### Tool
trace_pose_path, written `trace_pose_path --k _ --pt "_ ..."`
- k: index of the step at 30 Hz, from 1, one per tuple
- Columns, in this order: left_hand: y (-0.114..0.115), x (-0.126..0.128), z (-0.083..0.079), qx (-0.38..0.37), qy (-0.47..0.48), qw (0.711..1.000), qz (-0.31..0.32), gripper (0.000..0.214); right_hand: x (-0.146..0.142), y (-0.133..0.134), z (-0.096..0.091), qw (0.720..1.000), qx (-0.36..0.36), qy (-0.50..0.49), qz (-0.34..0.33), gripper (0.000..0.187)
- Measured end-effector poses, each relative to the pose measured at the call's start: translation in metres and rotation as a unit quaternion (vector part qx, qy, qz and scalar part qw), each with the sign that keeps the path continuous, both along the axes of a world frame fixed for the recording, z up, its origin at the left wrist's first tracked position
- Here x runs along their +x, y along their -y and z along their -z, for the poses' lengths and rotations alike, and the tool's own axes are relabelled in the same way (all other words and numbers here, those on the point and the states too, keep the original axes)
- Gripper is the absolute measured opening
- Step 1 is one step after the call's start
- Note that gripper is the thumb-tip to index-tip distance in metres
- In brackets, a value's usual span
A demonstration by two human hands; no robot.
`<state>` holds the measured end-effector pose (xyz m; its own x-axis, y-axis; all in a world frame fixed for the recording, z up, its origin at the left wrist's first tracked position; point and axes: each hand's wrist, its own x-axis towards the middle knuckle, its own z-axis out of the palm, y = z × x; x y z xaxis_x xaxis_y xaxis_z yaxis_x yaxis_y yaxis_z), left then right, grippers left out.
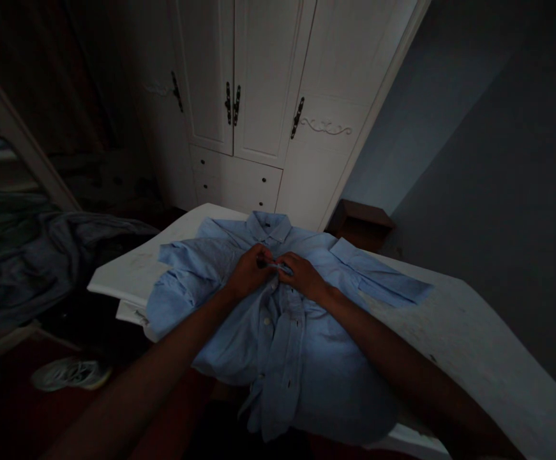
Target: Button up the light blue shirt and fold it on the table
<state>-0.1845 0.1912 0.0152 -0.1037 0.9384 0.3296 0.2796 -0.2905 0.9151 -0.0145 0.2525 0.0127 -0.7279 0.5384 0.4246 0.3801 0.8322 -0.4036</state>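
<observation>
A light blue button-up shirt (335, 358) lies face up on a white table, its collar (269, 225) pointing away from me. My left hand (253, 268) pinches the front edge of the shirt just below the collar. Close against it, my right hand (301, 271) grips the other front edge, and a fold of cloth shows between the fingertips. Whether a button sits between them is too small to tell. Below the hands the front hangs unfastened, with buttons (267, 321) on one edge and buttonholes on the other. The shirt's bottom drapes over the table's near edge.
The white table (450, 319) extends to the right. Behind it stands a white wardrobe (258, 76) with dark handles, and a brown wooden box-like piece (361, 220) is at the back right. Grey cloth (57, 255) hangs at the left. A shoe (71, 374) lies on the red floor.
</observation>
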Motion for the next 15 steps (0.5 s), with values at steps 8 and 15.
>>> trace_pose_path --k 8,15 --pt "-0.002 -0.008 -0.002 -0.025 0.078 0.997 -0.013 0.028 0.004 -0.007 0.005 0.999 -0.005 -0.034 -0.031 0.014" --pt "-0.001 -0.009 -0.003 -0.005 0.064 0.998 -0.027 0.023 0.011 -0.008 0.002 0.99 -0.077 -0.118 -0.031 0.016"
